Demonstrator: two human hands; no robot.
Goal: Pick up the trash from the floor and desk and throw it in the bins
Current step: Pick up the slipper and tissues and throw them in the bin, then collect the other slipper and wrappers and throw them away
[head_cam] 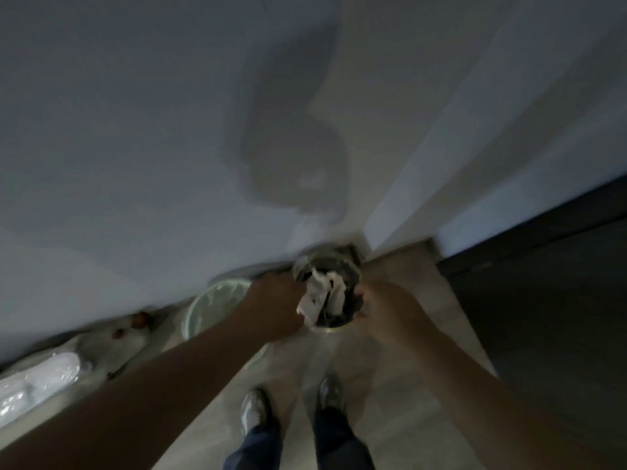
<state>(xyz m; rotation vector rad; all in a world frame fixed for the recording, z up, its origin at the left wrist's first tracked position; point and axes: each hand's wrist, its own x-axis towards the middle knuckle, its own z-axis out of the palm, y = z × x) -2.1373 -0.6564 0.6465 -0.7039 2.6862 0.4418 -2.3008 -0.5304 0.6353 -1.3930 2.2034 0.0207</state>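
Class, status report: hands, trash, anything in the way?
Left hand on white paper trash, grip unclear. Right hand at dark bin rim, blurred. Trash over bin mouth; nothing blocking.

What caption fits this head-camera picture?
Left hand holds white paper over a full bin; right hand at its rim.

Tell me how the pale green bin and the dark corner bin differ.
The pale green round bin stands left by the wall; the dark round bin sits in the corner. The pale green bin looks light inside; the dark bin holds crumpled white paper. The left hand and right hand meet at the dark bin, not the pale green bin. Both are open-topped.
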